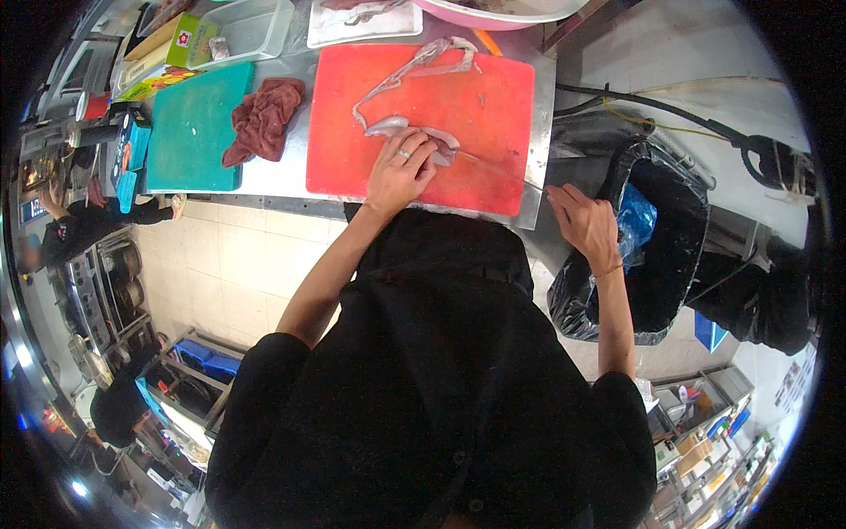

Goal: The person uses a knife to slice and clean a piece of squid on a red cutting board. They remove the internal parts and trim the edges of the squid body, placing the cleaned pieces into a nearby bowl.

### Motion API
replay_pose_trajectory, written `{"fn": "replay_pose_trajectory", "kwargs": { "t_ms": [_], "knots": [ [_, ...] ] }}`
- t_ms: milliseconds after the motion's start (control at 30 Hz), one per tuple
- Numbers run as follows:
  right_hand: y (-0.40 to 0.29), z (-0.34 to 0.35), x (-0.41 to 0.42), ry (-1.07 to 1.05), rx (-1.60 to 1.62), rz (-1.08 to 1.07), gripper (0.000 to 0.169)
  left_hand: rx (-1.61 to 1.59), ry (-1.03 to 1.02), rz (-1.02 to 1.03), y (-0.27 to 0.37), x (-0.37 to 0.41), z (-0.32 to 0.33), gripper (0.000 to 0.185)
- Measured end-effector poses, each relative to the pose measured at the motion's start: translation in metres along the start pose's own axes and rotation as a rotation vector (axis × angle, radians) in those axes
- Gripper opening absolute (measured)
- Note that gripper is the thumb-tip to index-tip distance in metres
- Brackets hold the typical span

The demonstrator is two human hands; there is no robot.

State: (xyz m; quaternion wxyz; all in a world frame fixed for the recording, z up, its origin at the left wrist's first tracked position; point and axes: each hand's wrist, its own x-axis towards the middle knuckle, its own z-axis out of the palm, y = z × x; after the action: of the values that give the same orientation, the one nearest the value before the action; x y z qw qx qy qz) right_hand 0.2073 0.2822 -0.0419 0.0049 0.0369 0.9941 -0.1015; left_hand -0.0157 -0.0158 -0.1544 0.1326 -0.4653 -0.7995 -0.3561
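My left hand [403, 165], with a ring on one finger, presses down on a pale, pinkish piece of raw flesh [444, 142], possibly squid, on a red cutting board [496, 119]. Its fingers hide part of the piece. A thin, translucent strand [492, 165] runs taut from the flesh across the board's right edge. At its far end, past the counter's corner, my right hand [585, 221] has its fingertips pinched together on it. A long, crumpled strip of skin or membrane [403, 69] lies across the upper board, reaching down to the flesh.
Left of the board lie a brown cloth [264, 122] and a green cutting board [198, 132]. A clear plastic container [248, 33], white tray [363, 23] and pink-rimmed basin [502, 16] stand behind. A black-lined bin [661, 264] is below my right hand. Other people [79, 225] work at left.
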Motion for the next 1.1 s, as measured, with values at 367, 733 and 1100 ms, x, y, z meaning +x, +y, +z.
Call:
{"fn": "replay_pose_trajectory", "kwargs": {
  "t_ms": [367, 733, 1100],
  "knots": [
    [0.007, 0.0, 0.002, -0.006, 0.039, -0.056, 0.019, 0.003, 0.002, -0.008, 0.002, 0.001, -0.001, 0.03],
    [0.005, 0.001, 0.012, 0.0, 0.084, 0.007, 0.018, 0.024, 0.008, 0.008, 0.001, 0.0, 0.0, 0.031],
    [-0.002, -0.001, 0.011, -0.043, 0.092, 0.024, 0.018, 0.016, 0.0, -0.01, 0.005, 0.005, -0.004, 0.026]
  ]
}}
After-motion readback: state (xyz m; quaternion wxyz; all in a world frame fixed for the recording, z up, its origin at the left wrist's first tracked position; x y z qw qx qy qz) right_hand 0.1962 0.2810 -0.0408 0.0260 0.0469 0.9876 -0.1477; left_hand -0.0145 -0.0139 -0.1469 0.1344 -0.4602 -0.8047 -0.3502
